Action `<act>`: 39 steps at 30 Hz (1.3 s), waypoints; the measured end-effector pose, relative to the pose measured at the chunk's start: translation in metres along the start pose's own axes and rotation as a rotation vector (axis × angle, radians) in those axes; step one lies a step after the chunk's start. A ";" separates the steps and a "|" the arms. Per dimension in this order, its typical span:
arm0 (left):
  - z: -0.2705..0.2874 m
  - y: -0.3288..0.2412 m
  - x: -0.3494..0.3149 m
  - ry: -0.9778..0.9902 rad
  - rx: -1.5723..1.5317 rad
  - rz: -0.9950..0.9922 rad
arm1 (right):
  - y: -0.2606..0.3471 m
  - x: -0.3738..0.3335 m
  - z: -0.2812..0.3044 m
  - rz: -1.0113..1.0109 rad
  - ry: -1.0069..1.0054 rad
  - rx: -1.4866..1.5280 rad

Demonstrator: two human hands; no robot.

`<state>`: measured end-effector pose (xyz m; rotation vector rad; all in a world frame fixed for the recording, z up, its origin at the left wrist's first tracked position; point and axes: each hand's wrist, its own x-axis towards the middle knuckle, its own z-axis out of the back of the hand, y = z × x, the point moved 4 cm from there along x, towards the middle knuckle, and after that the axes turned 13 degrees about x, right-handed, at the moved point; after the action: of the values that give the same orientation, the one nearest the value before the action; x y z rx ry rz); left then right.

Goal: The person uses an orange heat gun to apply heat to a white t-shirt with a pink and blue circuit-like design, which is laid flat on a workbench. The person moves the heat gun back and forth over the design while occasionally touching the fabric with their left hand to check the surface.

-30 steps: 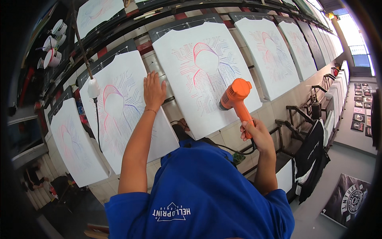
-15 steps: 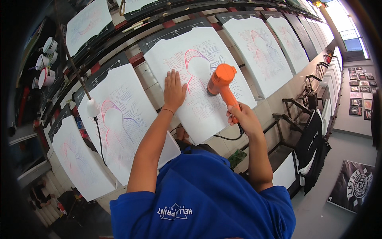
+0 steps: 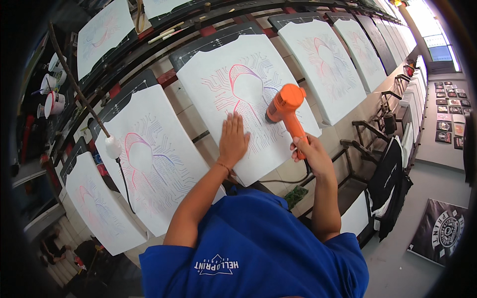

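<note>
In front of me a white T-shirt lies stretched over a dark board, printed with a red-to-blue line pattern. My left hand rests flat on the lower left of the print, fingers extended together. An orange heat gun is gripped by its handle in my right hand. Its dark nozzle points down at the right part of the print, and whether it touches the cloth I cannot tell. The heat gun's black cord hangs from the handle and loops left below the shirt's lower edge.
More printed shirts on boards stand to the left and right. A white socket hangs on a cord at left. Tubs sit farther left. Metal rails run behind the boards. Black garments hang at right.
My left hand has slid down and to the right across the shirt. The heat gun in my right hand has shifted slightly right and down.
</note>
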<state>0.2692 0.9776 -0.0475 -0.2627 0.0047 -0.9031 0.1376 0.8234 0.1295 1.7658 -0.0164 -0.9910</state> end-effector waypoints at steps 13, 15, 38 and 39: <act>-0.009 0.095 0.114 -0.153 0.128 0.134 | -0.012 -0.041 0.041 -0.047 -0.096 0.043; -0.008 0.113 0.138 -0.175 0.134 0.192 | -0.011 -0.041 0.043 -0.037 -0.099 0.062; 0.000 -0.064 -0.067 0.129 -0.050 -0.198 | 0.017 0.078 0.009 0.220 0.127 0.107; 0.000 -0.061 -0.077 0.162 -0.043 -0.217 | 0.015 0.068 0.009 0.237 0.133 0.101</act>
<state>0.1740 1.0013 -0.0419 -0.2316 0.1482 -1.1398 0.1831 0.7792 0.0992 1.8698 -0.1899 -0.7116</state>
